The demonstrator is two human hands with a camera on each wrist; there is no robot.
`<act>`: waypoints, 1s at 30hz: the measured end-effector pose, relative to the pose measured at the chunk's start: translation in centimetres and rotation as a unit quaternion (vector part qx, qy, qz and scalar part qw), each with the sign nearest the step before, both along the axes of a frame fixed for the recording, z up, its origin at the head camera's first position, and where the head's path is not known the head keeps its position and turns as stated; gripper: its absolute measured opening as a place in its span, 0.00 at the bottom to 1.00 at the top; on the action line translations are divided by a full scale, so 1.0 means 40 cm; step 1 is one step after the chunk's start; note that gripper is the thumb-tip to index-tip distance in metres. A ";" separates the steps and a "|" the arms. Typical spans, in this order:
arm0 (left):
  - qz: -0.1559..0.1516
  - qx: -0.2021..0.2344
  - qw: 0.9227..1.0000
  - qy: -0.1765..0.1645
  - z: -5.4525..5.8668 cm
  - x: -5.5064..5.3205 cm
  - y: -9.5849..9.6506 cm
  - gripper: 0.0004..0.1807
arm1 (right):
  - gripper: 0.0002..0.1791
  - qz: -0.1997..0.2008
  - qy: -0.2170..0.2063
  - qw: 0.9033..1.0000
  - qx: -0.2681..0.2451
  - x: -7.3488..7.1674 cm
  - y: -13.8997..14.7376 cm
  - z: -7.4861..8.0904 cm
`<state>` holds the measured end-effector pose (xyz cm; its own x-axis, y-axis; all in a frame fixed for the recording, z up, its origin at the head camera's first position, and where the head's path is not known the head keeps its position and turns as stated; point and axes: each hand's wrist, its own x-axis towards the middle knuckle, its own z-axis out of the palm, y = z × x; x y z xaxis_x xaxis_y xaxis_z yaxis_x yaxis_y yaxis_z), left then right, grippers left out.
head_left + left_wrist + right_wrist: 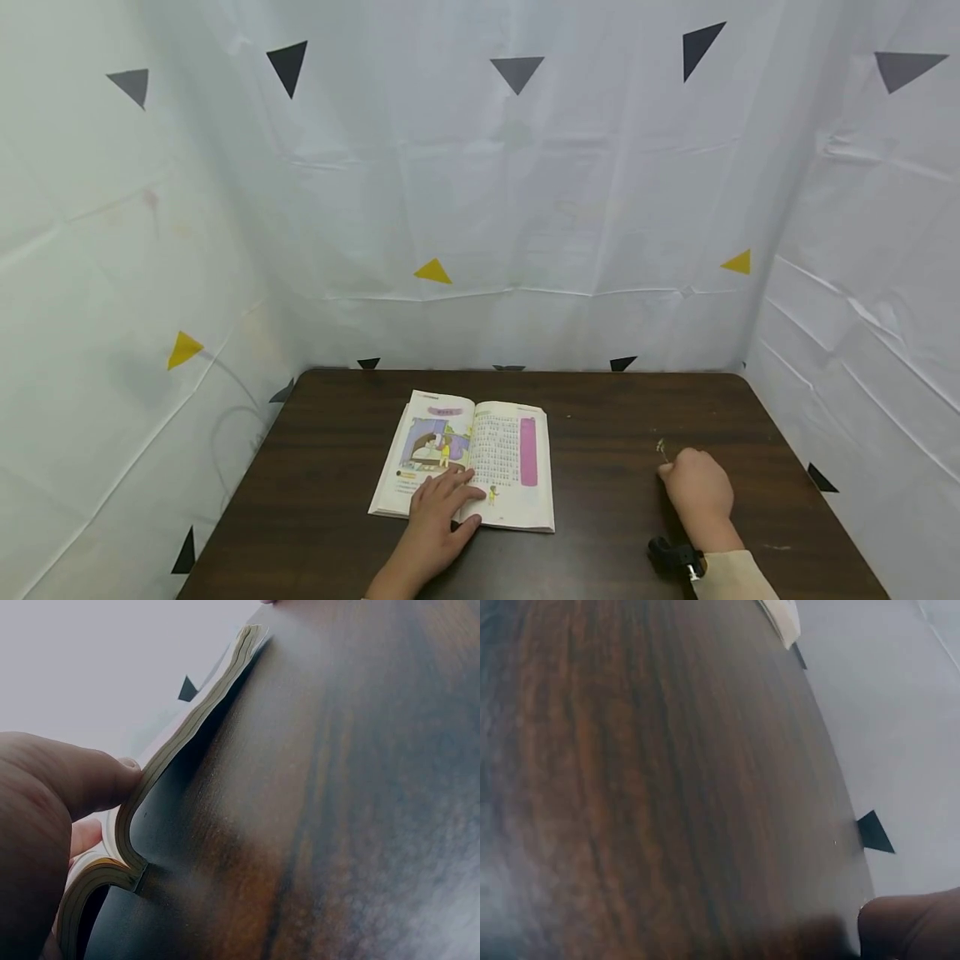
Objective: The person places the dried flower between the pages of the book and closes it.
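Note:
An open book [498, 446] lies on the dark wooden table, a coloured picture on its left page and printed text with a pink panel on its right. My left hand [441, 518] rests with fingers spread over the lower middle of the book, near the fold. In the left wrist view its thumb [94, 776] presses at the bottom edge of the pages. Off to the right of the book, my right hand [701, 489] pinches a thin small sprig [661, 447] that sticks up past the thumb. Only part of a digit [911, 926] shows in the right wrist view.
The brown table [600, 500] has rounded far corners. White sheeting [525, 208] with black, grey and yellow triangles hangs behind it and on both sides. A black wrist camera [675, 557] sits at the right wrist, by a pale sleeve [731, 577].

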<state>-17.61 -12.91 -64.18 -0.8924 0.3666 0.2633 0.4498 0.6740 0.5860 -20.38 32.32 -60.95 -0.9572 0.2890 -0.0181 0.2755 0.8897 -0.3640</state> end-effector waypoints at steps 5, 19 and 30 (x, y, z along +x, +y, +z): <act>-0.001 0.001 1.000 -0.009 -0.007 0.000 0.000 0.16 | 0.20 -0.011 0.015 0.999 -0.037 0.002 0.010 -0.025; 0.000 0.006 1.000 -0.012 -0.004 0.000 -0.001 0.15 | 0.11 0.004 0.083 0.997 0.006 -0.009 -0.045 -0.009; -0.001 0.004 1.000 -0.009 0.007 -0.001 0.001 0.15 | 0.21 0.020 0.070 0.997 0.002 -0.015 -0.044 -0.014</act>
